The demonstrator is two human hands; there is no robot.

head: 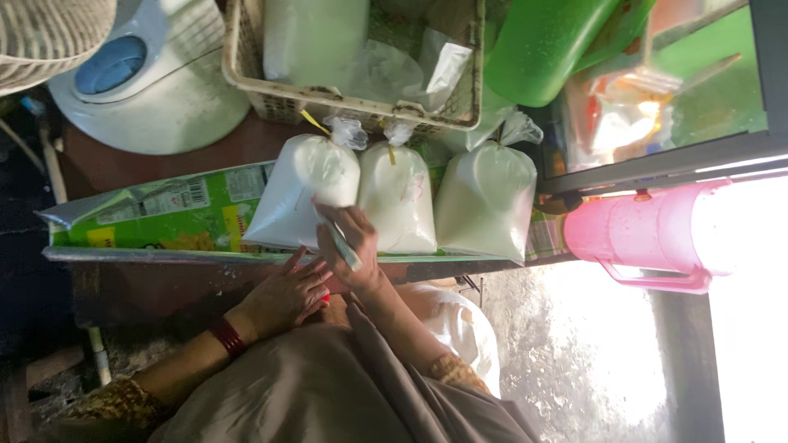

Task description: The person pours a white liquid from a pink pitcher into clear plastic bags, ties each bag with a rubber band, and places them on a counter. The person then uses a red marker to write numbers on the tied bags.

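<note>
Three tied clear plastic bags filled with something white lie side by side on a green printed sack (164, 217): a left bag (304, 184), a middle bag (398, 201) and a right bag (484, 205). My right hand (355, 250) holds a thin light-coloured pen (343, 246) and rests between the left and middle bags, touching them. My left hand (283, 297), with red bangles at the wrist, lies just beside it at the sack's edge with fingers loosely extended and nothing in it.
A cream plastic basket (345, 102) with more bags sits beyond the three bags. A green plastic container (546, 45) and a pink jug with a handle (648, 234) are at the right. A white fan base (152, 90) stands at the left.
</note>
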